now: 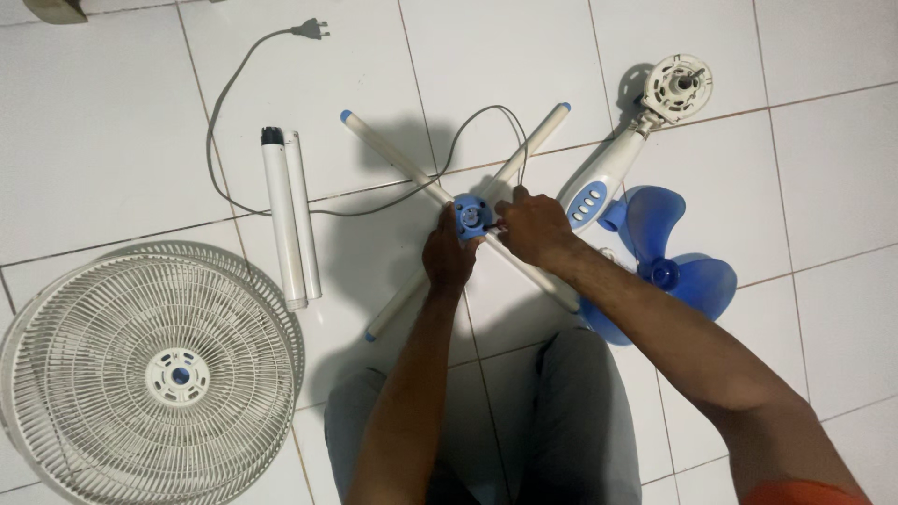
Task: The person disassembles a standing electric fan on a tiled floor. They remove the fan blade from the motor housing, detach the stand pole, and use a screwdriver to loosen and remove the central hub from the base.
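Observation:
A white cross-shaped fan base (402, 154) with blue end caps lies on the tiled floor, with a blue round hub (472, 215) at its centre. My left hand (449, 257) grips the hub from the near side. My right hand (533, 227) is closed at the hub's right edge, fingers pinched on something small and hidden there. A grey power cord (224, 93) with a plug runs from the hub across the floor to the far left.
Two white tubes (290, 220) lie left of the base. Stacked white fan grilles (150, 369) sit at the near left. A fan motor head with control neck (608, 168) and a blue blade (664, 262) lie right. My knees are below.

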